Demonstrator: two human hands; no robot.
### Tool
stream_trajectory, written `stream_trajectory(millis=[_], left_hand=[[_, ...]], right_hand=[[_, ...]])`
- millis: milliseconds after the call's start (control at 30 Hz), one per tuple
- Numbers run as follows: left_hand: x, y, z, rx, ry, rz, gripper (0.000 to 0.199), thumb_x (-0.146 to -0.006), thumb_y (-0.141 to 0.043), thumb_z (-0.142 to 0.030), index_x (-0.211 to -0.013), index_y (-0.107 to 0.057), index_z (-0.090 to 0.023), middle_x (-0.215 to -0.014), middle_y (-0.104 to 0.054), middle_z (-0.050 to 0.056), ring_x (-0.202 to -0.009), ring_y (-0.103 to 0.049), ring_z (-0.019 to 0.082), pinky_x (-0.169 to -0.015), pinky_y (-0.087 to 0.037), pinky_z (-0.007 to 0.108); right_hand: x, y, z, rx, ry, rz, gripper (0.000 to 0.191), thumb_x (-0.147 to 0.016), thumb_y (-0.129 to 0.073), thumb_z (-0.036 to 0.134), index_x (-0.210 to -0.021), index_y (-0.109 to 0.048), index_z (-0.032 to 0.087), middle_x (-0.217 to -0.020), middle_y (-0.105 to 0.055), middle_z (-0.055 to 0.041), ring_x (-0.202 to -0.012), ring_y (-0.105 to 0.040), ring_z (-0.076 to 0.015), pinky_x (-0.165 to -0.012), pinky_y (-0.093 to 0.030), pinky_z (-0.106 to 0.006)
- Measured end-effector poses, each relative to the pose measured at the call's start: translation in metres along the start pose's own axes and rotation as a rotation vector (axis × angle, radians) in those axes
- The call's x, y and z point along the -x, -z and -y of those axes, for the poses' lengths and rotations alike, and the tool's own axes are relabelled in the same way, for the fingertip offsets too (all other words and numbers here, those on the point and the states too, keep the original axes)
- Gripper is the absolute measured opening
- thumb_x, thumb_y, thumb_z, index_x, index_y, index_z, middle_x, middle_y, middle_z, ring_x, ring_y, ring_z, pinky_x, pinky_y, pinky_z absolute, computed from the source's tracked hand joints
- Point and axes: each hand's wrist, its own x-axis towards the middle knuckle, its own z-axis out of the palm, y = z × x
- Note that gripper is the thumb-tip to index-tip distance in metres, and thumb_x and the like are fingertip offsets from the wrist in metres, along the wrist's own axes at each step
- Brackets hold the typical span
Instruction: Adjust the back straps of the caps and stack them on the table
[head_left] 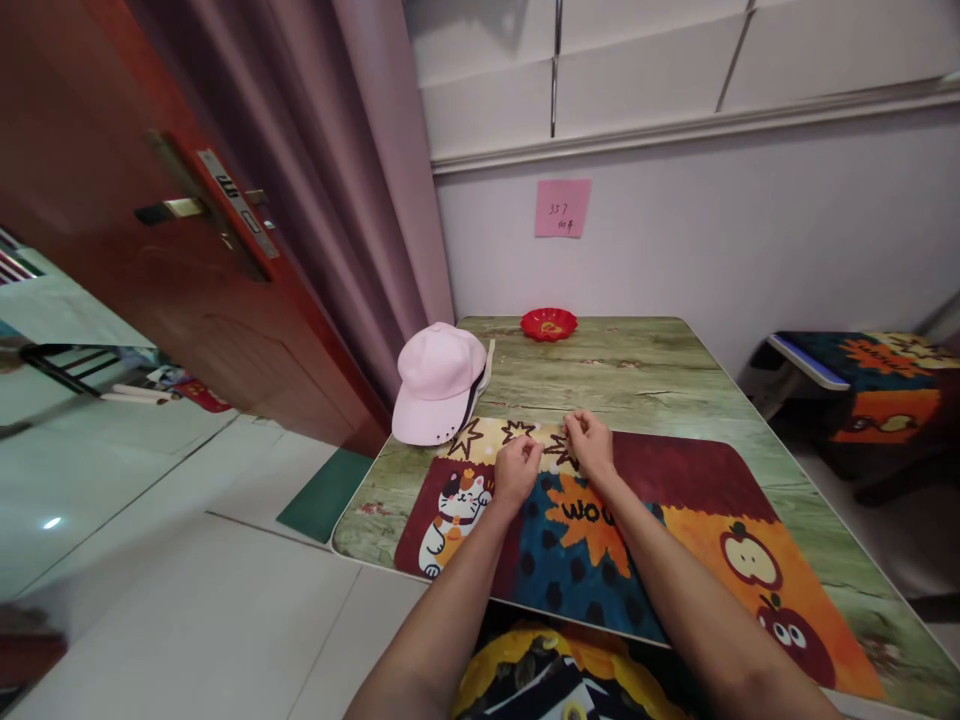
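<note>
Above the far edge of a colourful patterned mat [686,460], my left hand [517,470] is closed, thumb and fingertips brought together. A short gap to its right, my right hand [589,445] is likewise pinched, slightly farther from me. Whatever lies between the fingertips of either hand, if anything, is too small to make out. A pink cap [441,375] rests on the table to the left of my hands, its brim toward me. Beyond them, near the wall, sits a red scalloped dish [549,323] with a yellow pattern inside.
The wood-grain table [630,375] stands against the wall, where a pink note [562,209] is stuck. A brown door [247,300] and a purple curtain [360,150] are at left. A second covered table or stool [885,385] stands at right.
</note>
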Motion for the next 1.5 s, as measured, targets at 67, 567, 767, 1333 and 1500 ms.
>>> stream_trajectory(millis=[67, 567, 767, 1333, 1500], left_hand=[[-0.001, 0.003, 0.006, 0.043, 0.042, -0.064, 0.029, -0.09, -0.053, -0.046, -0.081, -0.061, -0.02, -0.068, -0.059, -0.001, -0.062, -0.054, 0.014, -0.063, -0.042, 0.025], [-0.023, 0.097, 0.046, 0.163, 0.06, -1.115, 0.042, -0.08, -0.075, -0.027, -0.102, -0.04, -0.023, -0.085, -0.043, -0.005, -0.072, -0.046, 0.01, -0.074, -0.044, 0.026], [-0.027, 0.091, 0.051, 0.507, 0.208, -1.061, 0.048, -0.079, -0.073, -0.051, -0.098, -0.04, -0.022, -0.08, -0.053, -0.005, -0.059, -0.051, 0.009, -0.056, -0.044, 0.025], [-0.026, 0.125, -0.007, 0.855, 0.238, -0.839, 0.039, -0.061, -0.085, -0.033, -0.081, -0.055, -0.018, -0.059, -0.054, -0.01, -0.046, -0.048, 0.004, -0.046, -0.036, 0.017], [-0.027, 0.117, -0.029, 0.955, 0.167, -0.688, 0.042, -0.059, -0.089, -0.031, -0.081, -0.055, -0.018, -0.061, -0.057, -0.009, -0.051, -0.053, 0.005, -0.048, -0.04, 0.017]], right_hand=[[-0.002, -0.001, -0.005, 0.043, 0.026, 0.0, 0.04, -0.084, -0.053, 0.061, -0.079, -0.063, 0.023, -0.068, -0.069, -0.0035, -0.063, -0.06, -0.0198, -0.063, -0.044, -0.028], [-0.002, 0.003, -0.007, 0.17, 0.078, 0.093, 0.031, -0.09, -0.051, 0.049, -0.083, -0.066, 0.023, -0.071, -0.071, -0.0026, -0.061, -0.06, -0.0183, -0.06, -0.036, -0.027], [-0.003, 0.003, -0.009, 0.187, 0.077, 0.096, 0.033, -0.089, -0.05, 0.049, -0.084, -0.068, 0.022, -0.073, -0.073, -0.0032, -0.065, -0.063, -0.0194, -0.062, -0.035, -0.027], [-0.001, 0.003, -0.01, 0.182, 0.088, 0.079, 0.031, -0.089, -0.053, 0.049, -0.083, -0.069, 0.023, -0.071, -0.074, -0.0021, -0.063, -0.063, -0.0192, -0.061, -0.037, -0.028], [-0.003, 0.002, -0.013, 0.124, 0.083, 0.081, 0.032, -0.087, -0.056, 0.051, -0.081, -0.069, 0.023, -0.07, -0.073, -0.003, -0.063, -0.063, -0.0197, -0.059, -0.039, -0.028]])
